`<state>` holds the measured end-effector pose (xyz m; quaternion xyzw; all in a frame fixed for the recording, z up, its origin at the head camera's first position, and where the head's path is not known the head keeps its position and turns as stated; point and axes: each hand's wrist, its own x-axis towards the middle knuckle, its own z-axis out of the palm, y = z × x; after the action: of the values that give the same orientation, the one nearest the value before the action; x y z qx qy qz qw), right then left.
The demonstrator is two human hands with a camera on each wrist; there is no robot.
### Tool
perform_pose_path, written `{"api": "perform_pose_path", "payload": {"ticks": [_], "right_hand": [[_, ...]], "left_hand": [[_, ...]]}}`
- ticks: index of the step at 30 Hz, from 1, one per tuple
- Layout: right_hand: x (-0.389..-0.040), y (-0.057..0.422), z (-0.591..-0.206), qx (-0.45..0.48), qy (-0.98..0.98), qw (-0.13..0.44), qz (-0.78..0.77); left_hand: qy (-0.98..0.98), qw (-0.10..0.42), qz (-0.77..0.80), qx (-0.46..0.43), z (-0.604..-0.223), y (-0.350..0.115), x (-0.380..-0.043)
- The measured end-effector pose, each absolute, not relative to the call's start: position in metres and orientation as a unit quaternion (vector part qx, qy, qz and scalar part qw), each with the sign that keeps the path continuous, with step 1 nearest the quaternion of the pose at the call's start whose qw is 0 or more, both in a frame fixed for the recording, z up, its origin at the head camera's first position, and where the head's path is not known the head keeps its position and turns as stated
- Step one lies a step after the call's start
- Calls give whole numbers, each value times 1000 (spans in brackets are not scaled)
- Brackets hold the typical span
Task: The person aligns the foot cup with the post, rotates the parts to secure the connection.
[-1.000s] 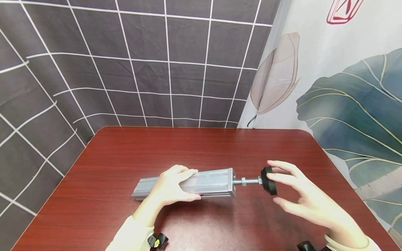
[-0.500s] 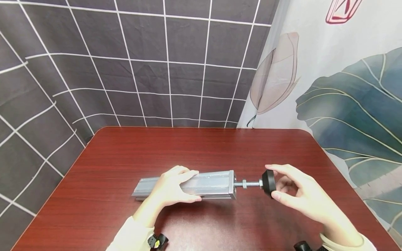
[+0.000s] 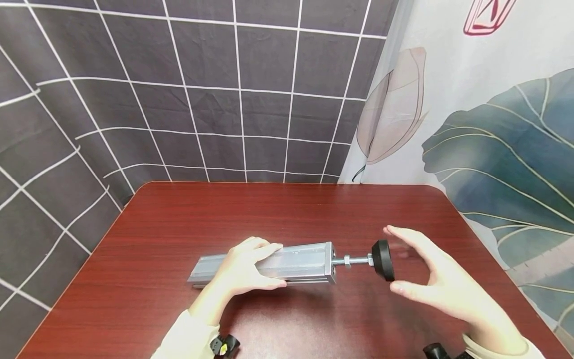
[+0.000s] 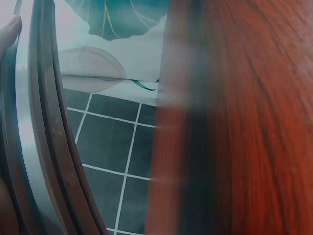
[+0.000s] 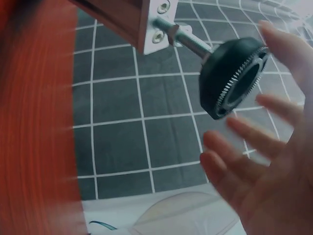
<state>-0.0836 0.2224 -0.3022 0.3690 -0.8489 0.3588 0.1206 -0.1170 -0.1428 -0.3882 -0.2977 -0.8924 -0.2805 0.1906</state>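
Gripping a silvery metal profile (image 3: pixel 305 262), the left hand (image 3: pixel 244 267) has its fingers over the top and its thumb along the near side, clamped on the bar partway along. The right hand (image 3: pixel 444 279) is spread wide, fingers and thumb well apart, just beside a black foot (image 3: pixel 382 260); its thumb is near the rim, and whether any fingertip touches it cannot be told. Several of its fingers are blurred in the right wrist view.

The foot sits on the end of a threaded rod (image 3: pixel 358 261), which carries a nut (image 3: pixel 347 261) and comes out of the profile's right end plate (image 3: pixel 332 262), where two screws show from the right wrist. The profile points across the near half of a reddish-brown, wood-grained desk (image 3: pixel 291 209), with a shadow beneath it.

Behind and to the left hangs a dark grey cloth (image 3: pixel 202 60) with a white grid; to the right, a white cloth (image 3: pixel 448 65) bears large blue-green and pinkish leaf prints. Pale sleeves (image 3: pixel 188 336) reach both wrists.
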Motion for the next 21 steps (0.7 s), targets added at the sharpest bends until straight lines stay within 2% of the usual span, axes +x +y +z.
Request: {"api": "perform_pose_path", "payload": {"ticks": [5,21], "right_hand": [[-87,227,-306,452,-809,147,345],[-85,226,-307,456,-818,139,322]], "left_hand": [[-893,187,-278,-300,-388,-143,-117],[-894,182,-278,-300,-386,-143,-116]]}}
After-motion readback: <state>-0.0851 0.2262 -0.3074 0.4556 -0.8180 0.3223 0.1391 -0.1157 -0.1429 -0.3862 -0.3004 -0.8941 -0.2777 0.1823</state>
